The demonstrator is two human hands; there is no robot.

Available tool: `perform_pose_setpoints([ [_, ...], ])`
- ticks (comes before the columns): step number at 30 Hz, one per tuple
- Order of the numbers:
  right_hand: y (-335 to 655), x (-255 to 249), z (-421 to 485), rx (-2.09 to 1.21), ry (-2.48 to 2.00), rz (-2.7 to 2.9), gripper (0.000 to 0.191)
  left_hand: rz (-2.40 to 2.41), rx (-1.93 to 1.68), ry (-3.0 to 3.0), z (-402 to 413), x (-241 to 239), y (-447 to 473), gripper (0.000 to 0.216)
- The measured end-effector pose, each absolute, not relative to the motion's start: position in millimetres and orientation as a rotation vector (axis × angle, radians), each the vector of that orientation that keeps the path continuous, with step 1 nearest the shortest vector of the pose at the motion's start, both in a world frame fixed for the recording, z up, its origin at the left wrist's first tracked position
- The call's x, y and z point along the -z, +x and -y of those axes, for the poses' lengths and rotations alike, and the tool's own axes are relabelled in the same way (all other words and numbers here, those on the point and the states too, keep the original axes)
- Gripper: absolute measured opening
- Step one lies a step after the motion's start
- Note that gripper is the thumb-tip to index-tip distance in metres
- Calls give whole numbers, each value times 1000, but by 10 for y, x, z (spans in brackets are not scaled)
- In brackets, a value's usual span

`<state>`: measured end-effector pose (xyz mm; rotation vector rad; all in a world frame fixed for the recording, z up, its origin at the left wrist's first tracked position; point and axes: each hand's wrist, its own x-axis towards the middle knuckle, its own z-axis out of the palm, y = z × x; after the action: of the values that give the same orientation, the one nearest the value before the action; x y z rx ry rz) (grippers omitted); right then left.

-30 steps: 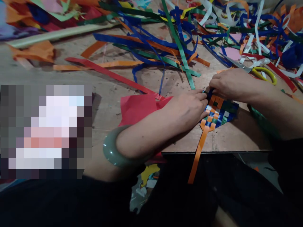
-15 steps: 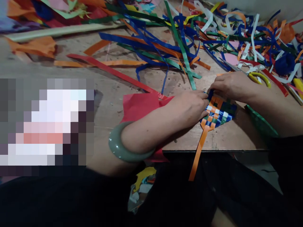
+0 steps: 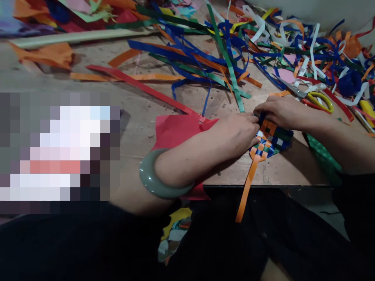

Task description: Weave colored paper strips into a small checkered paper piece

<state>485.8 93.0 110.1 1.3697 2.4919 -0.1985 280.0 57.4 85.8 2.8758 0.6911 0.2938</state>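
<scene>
A small woven piece (image 3: 271,141) of orange, blue, green and white strips lies near the table's front edge. My left hand (image 3: 238,130), with a green bangle (image 3: 164,180) on its wrist, grips the woven piece's left side. At its top edge, the fingers of my right hand (image 3: 274,110) are bent and closed; the fingertips are partly hidden there. One long orange strip (image 3: 247,189) runs from the woven piece down over the table edge. Under my left forearm lies a red sheet (image 3: 177,128).
Scissors (image 3: 318,99) with yellow and red handles lie beyond my right wrist. Tangled coloured strips (image 3: 202,58) cover the back of the table (image 3: 140,128). A long red strip (image 3: 146,91) slants towards the red sheet. Green material (image 3: 320,154) lies under my right forearm.
My right hand has shifted slightly left and down along the top of the woven piece, uncovering more of the scissors. My left hand keeps its hold. The view has shifted a little.
</scene>
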Motion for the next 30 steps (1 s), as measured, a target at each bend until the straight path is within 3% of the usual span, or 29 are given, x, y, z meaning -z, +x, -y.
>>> perform_pose_setpoints([
  [7, 5018, -1006, -977, 229, 1209, -2757, 37, -737, -60, 2938, -549, -965, 2825, 27],
  [21, 4798, -1204, -1100, 445, 1237, -2516, 22, -716, -103, 2931, -584, -869, 2804, 35],
  [30, 4896, -1130, -1144, 1094, 1628, -2270, 17, -718, -209, 2858, -586, -809, 2785, 34],
])
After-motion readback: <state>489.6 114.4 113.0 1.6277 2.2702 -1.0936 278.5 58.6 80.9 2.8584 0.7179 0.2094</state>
